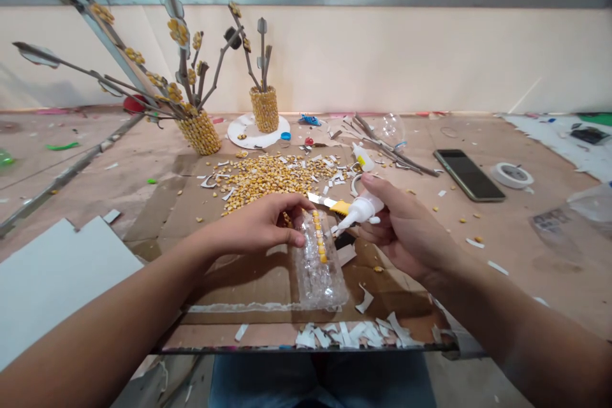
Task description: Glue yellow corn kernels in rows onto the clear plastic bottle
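Observation:
My left hand grips the upper end of a clear plastic bottle that lies over the cardboard. A single row of yellow corn kernels runs along the bottle's upper side. In my right hand is a small white glue bottle, its nozzle tilted down to the left, close beside the kernel row. Whether the nozzle touches the plastic I cannot tell. Behind the glue bottle lies a yellow utility knife. A heap of loose corn kernels spreads just beyond my left hand.
Two kernel-covered pots with twigs stand at the back left, one on a white disc. To the right lie a phone, a tape roll and bare twigs. Paper scraps line the front edge; white board lies left.

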Demonstrator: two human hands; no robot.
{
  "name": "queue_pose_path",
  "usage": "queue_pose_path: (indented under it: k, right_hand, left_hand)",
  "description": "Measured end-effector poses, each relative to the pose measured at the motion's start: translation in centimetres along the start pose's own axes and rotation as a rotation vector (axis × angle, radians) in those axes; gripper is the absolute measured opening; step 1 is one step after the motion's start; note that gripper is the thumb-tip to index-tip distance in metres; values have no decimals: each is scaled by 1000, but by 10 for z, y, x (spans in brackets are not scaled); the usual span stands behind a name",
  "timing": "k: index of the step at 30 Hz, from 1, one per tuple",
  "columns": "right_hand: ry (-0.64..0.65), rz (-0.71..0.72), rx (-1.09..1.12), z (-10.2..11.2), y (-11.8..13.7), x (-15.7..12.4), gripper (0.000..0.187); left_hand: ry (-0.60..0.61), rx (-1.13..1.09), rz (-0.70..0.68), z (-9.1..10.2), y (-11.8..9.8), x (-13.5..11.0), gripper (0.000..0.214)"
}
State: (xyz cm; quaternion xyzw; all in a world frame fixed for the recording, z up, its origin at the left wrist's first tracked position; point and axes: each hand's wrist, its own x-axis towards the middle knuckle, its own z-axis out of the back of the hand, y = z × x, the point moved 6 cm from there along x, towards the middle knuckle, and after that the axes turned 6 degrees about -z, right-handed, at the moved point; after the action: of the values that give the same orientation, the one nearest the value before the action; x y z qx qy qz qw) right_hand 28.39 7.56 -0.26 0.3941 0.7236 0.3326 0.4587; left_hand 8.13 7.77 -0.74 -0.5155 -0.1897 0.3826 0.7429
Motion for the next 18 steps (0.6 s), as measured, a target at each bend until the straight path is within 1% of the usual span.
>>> queue_pose_path:
  k: [3,5,6,8,10,12,13,15,18]
  right_hand:
    - [39,-35,8,-1,-3,2,70]
    - [39,-9,-18,-1,-2,3,68]
    - [27,28,-43,0,1,2,67]
    - [-4,175,-139,1,9,-4,63]
    - [-6,406,-292,-1,20,-16,58]
    - [48,618,-445,-7,28,-32,49]
    - [84,686,-493,-10,29,-38,42]
    - [132,775,-563,-15,29,-48,31]
    - [142,830,-622,-19,30,-52,25]
  left_hand:
    - [5,10,-10,0,-1,0,45]
    - [10,19,-1,0,-1,0,45]
    - [12,17,8,0,-1,0,46]
    - [9,4,23,0,0,-1,46]
    - [4,-8,30,0,2,-1,45]
    - [0,-24,31,0,4,-1,43]
    - [-1,-33,29,0,4,-1,43]
    - [-4,-40,18,-1,6,0,44]
    - [-15,-14,6,-1,7,2,45]
